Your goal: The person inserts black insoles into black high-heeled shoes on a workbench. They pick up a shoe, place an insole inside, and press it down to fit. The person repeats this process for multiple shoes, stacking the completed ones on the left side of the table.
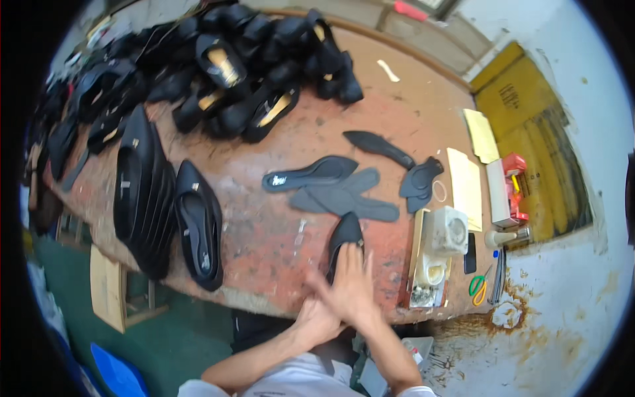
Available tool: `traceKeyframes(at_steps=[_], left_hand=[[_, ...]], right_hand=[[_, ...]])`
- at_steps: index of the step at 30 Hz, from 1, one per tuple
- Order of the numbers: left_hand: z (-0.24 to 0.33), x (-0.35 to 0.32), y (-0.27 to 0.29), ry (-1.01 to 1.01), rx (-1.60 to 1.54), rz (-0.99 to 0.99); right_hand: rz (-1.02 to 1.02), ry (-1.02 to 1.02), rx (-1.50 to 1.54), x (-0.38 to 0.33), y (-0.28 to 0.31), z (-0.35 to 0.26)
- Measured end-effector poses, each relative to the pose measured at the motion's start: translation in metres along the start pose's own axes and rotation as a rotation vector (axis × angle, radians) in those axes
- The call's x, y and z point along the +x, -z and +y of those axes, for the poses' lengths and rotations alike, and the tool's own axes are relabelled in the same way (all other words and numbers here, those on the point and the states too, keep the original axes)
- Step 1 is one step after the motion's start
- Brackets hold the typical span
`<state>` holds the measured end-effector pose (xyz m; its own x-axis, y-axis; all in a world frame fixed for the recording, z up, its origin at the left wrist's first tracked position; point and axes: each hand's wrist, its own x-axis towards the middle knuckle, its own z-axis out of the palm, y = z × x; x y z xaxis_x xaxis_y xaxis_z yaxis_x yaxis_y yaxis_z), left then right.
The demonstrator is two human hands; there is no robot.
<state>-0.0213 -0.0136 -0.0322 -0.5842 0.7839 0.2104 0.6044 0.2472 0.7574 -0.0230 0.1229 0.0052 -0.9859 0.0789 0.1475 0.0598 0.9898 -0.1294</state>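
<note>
A: Where's the black shoe (345, 239) rel. to the white jar (447, 230)?

B: Just left of it, on the worn red bench (278, 218), toe pointing away from you. The heel end is under your hands, near the front edge.

A: My hands, what are they doing?

B: Right hand (350, 288) lies flat over the shoe's back part, fingers (349, 259) spread and straight, pressing rather than curled. Left hand (317, 317) sits under and behind it, crossed at the wrist. It looks wrapped on the shoe's heel, but the grip is blurred and mostly hidden, so can't tell for sure.

A: What else is near the jar?

B: Flat insoles (331, 188) up-left of it, several dark ones overlapping, w/ smaller dark cut pieces (418, 182) straight above. Cream sheets (467, 188) above-right. A red & white tool (508, 192) to its right. Green-handled scissors (477, 286) below-right, next to a dark phone-like slab (469, 253). A small tub (430, 272) sits right below the jar.

A: And far left of it?

B: A row of finished black shoes (142, 192) standing on edge, one more lying open beside them (198, 228). Further up-left, a big heap of black shoes (231, 66) along the bench's far side, some w/ tan linings showing.
</note>
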Motion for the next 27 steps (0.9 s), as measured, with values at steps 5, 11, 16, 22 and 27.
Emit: traceKeyframes(at_steps=[5, 11, 16, 22, 27], left_hand=[[0.002, -0.003, -0.001, 0.115, 0.131, -0.225], [0.023, -0.004, 0.027, 0.057, 0.294, -0.097], [0.049, -0.038, 0.147, 0.099, 0.291, 0.440], [-0.017, -0.044, 0.223, 0.392, 0.682, 0.646], [-0.046, -0.073, 0.212, 0.462, 0.957, 0.344]], right_hand=[[-0.172, -0.139, 0.036, 0.035, -0.007, -0.001], [-0.348, -0.128, 0.287, 0.040, 0.019, -0.005], [0.145, 0.151, 0.965, 0.016, 0.074, 0.009], [0.208, -0.056, 0.497, 0.087, 0.007, 0.074], [0.193, 0.112, 0.341, 0.146, -0.024, 0.067]])
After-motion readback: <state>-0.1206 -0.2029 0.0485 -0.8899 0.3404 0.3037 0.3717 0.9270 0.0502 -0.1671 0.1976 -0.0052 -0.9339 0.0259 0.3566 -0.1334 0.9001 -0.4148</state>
